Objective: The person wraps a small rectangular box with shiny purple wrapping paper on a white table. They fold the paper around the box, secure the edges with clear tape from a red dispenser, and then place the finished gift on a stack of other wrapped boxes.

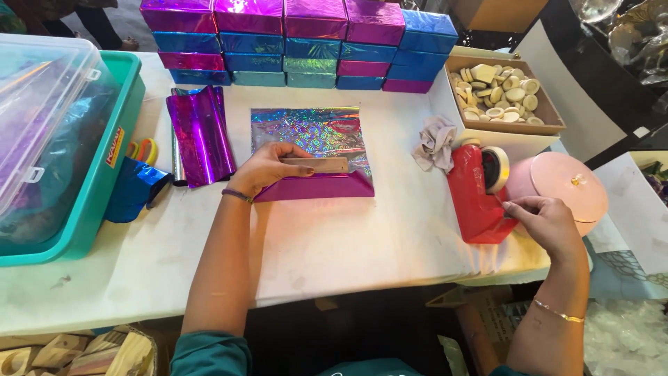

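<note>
Two hands at work on a white worktop [334,244]. Far left: teal plastic bin [104,181] with a clear lidded box [42,104] sitting in it, contents just shiny blur, can't tell. Beside the bin, a crumpled blue foil piece [136,189] and a few coloured rings [142,150], count unclear. Next, one curled roll of purple foil sheets [202,136].

Centre: one holographic foil sheet [313,132] lying flat, its near edge folded up over a small flat box [316,165], magenta underside showing. Left hand [268,169] lies flat on the fold, fingers spread and pressing the box down, thumb at the near side. Behind the sheet, a stack of foil-wrapped boxes [299,42], magenta and blue, four layers high, roughly five across.

Right of centre: one crumpled grey cloth [435,143]. One red tape dispenser [476,195] with a tape roll on it, well apart from the foil sheet. Right hand [546,219] is at the dispenser's near end, fingertips pinched on the tape end. Just behind, one round pink lidded box [563,184] with a gold knob. Back right: open cardboard tray [550,118] full of pale round and blocky wooden pieces [497,94], too many to count.
</note>
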